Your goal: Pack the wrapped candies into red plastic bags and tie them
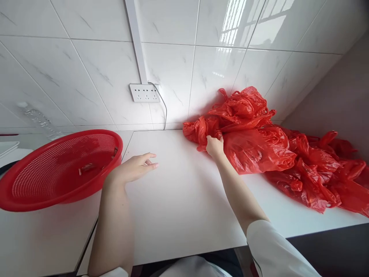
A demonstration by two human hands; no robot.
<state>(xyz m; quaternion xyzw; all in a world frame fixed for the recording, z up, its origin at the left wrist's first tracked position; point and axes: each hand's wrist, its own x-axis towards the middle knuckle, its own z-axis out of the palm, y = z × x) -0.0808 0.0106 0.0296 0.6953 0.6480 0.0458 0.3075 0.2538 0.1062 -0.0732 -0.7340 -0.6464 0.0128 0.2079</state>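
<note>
My right hand reaches to the left end of a heap of red plastic bags. Its fingers are closed on a bunched red plastic bag near the wall; the fingertips are partly hidden by the film. Over the white table, my left hand hovers with fingers apart and nothing in it. Just left of that hand is a large red plastic basket with perforated sides. A few small pieces lie inside, too small to name.
Behind the white table rises a tiled wall with a socket strip and a thin cable. More red bags spread to the right. A clear plastic bottle stands tilted behind the basket. A seam divides two tabletops.
</note>
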